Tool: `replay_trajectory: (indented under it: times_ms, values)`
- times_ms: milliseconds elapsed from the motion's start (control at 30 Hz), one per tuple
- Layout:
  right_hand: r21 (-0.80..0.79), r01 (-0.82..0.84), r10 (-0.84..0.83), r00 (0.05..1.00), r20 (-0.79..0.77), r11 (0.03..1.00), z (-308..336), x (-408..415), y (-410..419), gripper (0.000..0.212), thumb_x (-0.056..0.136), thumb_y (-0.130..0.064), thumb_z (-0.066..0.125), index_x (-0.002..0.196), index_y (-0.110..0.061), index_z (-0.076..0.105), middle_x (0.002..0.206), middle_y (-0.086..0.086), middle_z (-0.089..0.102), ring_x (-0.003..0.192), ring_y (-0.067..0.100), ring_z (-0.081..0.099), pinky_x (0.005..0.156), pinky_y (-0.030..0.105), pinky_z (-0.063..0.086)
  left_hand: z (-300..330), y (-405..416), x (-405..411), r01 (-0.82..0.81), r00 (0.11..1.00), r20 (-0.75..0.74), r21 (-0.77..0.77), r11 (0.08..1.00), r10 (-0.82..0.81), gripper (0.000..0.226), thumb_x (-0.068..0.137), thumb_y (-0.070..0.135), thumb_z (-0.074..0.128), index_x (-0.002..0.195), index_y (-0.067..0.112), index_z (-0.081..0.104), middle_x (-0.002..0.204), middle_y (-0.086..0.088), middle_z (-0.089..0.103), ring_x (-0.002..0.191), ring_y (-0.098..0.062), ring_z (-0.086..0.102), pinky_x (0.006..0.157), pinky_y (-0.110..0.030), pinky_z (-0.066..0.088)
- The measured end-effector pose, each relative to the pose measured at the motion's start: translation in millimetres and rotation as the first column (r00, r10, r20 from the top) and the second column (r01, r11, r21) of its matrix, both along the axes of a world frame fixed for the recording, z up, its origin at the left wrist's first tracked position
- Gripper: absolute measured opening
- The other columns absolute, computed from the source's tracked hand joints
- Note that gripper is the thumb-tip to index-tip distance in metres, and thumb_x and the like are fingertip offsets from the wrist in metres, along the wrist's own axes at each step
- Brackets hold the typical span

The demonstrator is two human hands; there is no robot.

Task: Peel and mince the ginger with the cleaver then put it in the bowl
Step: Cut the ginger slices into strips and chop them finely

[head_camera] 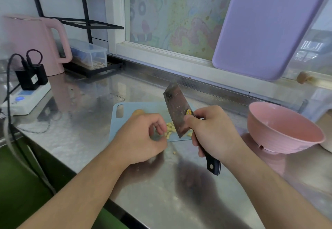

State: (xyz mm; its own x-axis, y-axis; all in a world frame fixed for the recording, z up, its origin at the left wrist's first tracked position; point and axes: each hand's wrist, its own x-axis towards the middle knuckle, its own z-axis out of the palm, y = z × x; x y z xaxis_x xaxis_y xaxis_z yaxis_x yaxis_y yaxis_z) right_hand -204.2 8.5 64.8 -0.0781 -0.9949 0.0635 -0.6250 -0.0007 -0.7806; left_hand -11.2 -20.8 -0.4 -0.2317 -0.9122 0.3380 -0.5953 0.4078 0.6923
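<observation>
head view: ginger [169,129] lies between the hands; right hand [212,131] grips the cleaver [177,110], left hand [142,137] fingers loosely curled, holding nothing, bowl [287,138] right.

bare steel counter [89,138] left of cutting board [143,108], pink bowl [280,131] right

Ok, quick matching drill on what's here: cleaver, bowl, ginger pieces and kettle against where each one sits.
Things:
1. cleaver
2. bowl
3. ginger pieces
4. kettle

Places:
A. far left, by the power strip
B. on the blue cutting board
C. gripped in the right hand
D. right of the board, tilted on the counter

Pairs: 1-C, 2-D, 3-B, 4-A
</observation>
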Motion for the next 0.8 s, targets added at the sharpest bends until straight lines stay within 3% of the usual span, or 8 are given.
replay_trajectory:
  times_ms: [100, 333, 600, 667, 800]
  values:
    - [-0.007, 0.003, -0.002, 1.000, 0.016, 1.000, -1.0, -4.3, -1.6, 0.033, 0.101, -0.026, 0.056, 0.081, -0.006, 0.072, 0.049, 0.008, 0.057, 0.033, 0.025, 0.054, 0.040, 0.029, 0.045, -4.1, -3.6, -0.5, -0.003, 0.998, 0.069, -0.002, 1.000, 0.003, 0.021, 0.078, 0.021, 0.076, 0.083, 0.040, 0.069, 0.086, 0.020, 0.068, 0.090, -0.006, 0.058, 0.073, -0.036, 0.056]
    - [-0.026, -0.003, 0.005, 0.998, 0.063, 1.000, -4.0, -13.4, -4.9, 0.035, 0.101, -0.023, 0.053, 0.081, -0.003, 0.073, 0.051, 0.010, 0.058, 0.034, 0.027, 0.054, 0.041, 0.029, 0.044, -8.3, -9.4, -1.6, -0.054, 0.997, 0.047, -0.053, 0.997, 0.057, 0.020, 0.091, 0.020, 0.078, 0.088, 0.038, 0.070, 0.089, 0.017, 0.068, 0.085, -0.001, 0.063, 0.072, -0.020, 0.051]
    - [-0.034, -0.001, 0.005, 0.995, 0.096, 0.999, -5.8, -22.0, -8.3, 0.033, 0.102, -0.025, 0.054, 0.085, -0.001, 0.070, 0.050, 0.010, 0.058, 0.035, 0.027, 0.054, 0.044, 0.029, 0.044, -8.8, -12.2, -2.0, -0.139, 0.990, -0.038, -0.168, 0.976, 0.134, 0.018, 0.103, 0.019, 0.062, 0.100, 0.034, 0.071, 0.087, 0.022, 0.072, 0.082, -0.005, 0.066, 0.074, -0.030, 0.055]
    - [-0.041, -0.002, 0.007, 0.993, 0.116, 0.999, -5.3, -24.1, -8.1, 0.032, 0.102, -0.025, 0.055, 0.082, -0.004, 0.069, 0.051, 0.010, 0.058, 0.036, 0.027, 0.053, 0.043, 0.028, 0.044, -6.7, -10.0, -2.7, -0.127, 0.991, -0.051, -0.159, 0.979, 0.120, 0.018, 0.103, 0.020, 0.060, 0.101, 0.035, 0.071, 0.089, 0.022, 0.073, 0.083, -0.006, 0.066, 0.074, -0.028, 0.054]
    - [-0.039, -0.023, 0.030, 0.981, 0.191, 0.999, -4.3, -25.8, -6.8, 0.038, 0.104, -0.026, 0.056, 0.070, -0.008, 0.056, 0.053, 0.013, 0.057, 0.037, 0.026, 0.048, 0.044, 0.029, 0.041, -5.0, -3.8, -4.8, 0.016, 1.000, 0.027, -0.203, 0.979, -0.011, 0.022, 0.088, 0.012, 0.075, 0.090, 0.034, 0.073, 0.086, 0.020, 0.069, 0.091, -0.007, 0.063, 0.073, -0.017, 0.046]
